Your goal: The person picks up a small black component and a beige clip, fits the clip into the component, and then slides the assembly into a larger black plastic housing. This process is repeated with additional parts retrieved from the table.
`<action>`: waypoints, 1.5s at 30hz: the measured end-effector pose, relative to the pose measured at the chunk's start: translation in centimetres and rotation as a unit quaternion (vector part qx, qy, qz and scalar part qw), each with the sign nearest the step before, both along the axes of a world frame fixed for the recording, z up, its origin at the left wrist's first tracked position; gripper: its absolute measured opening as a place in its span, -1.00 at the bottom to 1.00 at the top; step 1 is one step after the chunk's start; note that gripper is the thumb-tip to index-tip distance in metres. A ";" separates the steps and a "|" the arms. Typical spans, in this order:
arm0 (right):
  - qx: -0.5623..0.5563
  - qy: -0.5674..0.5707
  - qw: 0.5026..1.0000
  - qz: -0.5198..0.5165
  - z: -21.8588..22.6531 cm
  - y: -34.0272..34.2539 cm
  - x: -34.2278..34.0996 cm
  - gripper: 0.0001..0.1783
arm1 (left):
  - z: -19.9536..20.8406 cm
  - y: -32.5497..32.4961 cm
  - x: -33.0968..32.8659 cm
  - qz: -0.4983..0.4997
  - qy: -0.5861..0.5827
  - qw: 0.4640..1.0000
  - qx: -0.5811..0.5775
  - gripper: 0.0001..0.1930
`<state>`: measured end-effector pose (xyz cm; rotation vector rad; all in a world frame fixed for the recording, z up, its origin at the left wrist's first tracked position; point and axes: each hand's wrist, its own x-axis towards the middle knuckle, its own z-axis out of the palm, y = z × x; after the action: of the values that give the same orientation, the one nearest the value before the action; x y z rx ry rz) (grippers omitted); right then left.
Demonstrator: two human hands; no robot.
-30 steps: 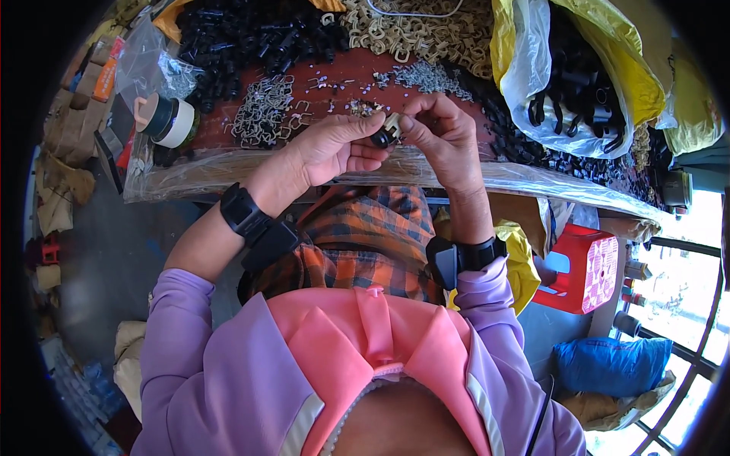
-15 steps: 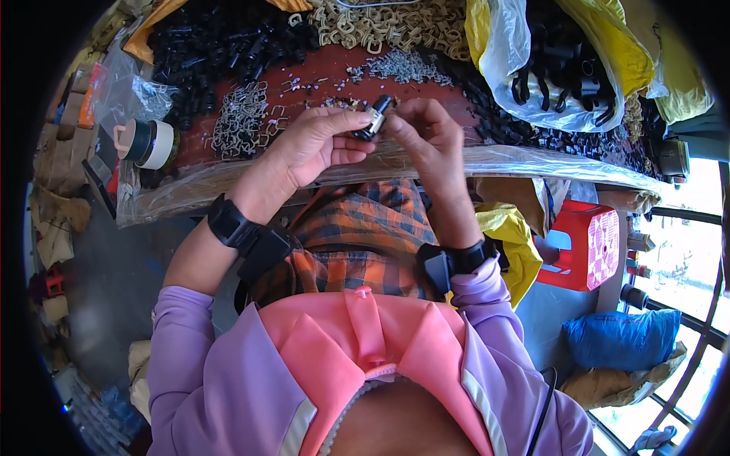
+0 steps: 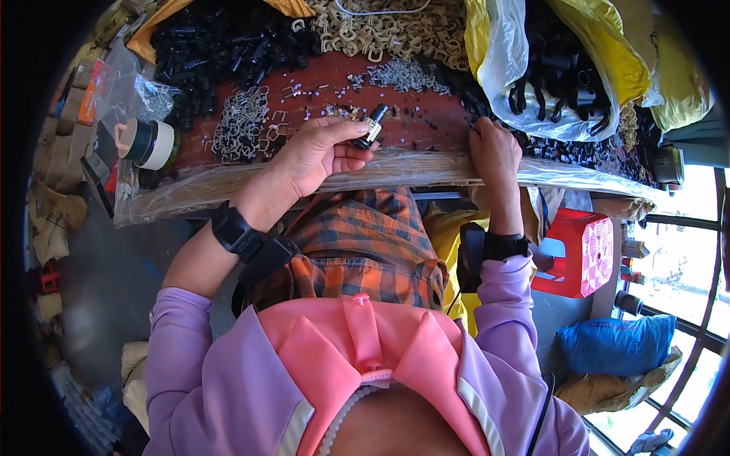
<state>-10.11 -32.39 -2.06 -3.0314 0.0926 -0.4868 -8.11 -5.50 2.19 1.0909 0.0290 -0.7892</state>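
My left hand (image 3: 308, 154) grips a small black tubular plastic fitting (image 3: 378, 113) with a beige piece around its middle, between thumb and fingers over the near part of the red tabletop (image 3: 414, 137). Off to the right, my right hand (image 3: 497, 155) reaches down to the edge of a spread of small black parts (image 3: 547, 149). Its fingers are curled together at the tips, and whatever they pinch, if anything, is too small to make out. Left of my left hand lies a heap of metal U-shaped clips (image 3: 242, 125).
Black fittings (image 3: 228, 42), beige clips (image 3: 388, 29) and small grey pieces (image 3: 407, 76) lie in piles farther back. A plastic-lined yellow bag (image 3: 477, 38) of black parts stands at back right. A lidded cup (image 3: 156, 144) is at left; a red stool (image 3: 597, 254) stands below right.
My right hand has left the fitting and moved right to the small black parts. My left hand keeps hold of the fitting in nearly the same place.
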 end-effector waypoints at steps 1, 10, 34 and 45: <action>0.000 -0.002 1.000 0.004 -0.1 0.2 0.0 -0.82 | -0.2 0.1 0.0 -0.001 0.003 1.000 -0.002 -0.79; 0.420 -0.142 0.894 0.062 1.8 6.1 -1.1 -0.90 | -0.6 -1.5 -0.3 0.006 0.018 1.000 -0.018 -0.82; 0.513 -0.108 0.834 0.172 1.5 11.1 -3.2 -0.72 | -1.5 -2.0 -1.0 0.005 0.077 0.994 -0.073 -0.83; 0.402 -0.170 0.885 0.162 4.2 5.0 -1.1 -0.86 | 0.3 -0.7 -0.5 -0.028 0.005 1.000 0.001 -0.79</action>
<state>-11.19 -27.36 2.15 -2.0608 -0.1860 -0.7143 -8.57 -6.18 2.46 1.0938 0.0088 -0.8450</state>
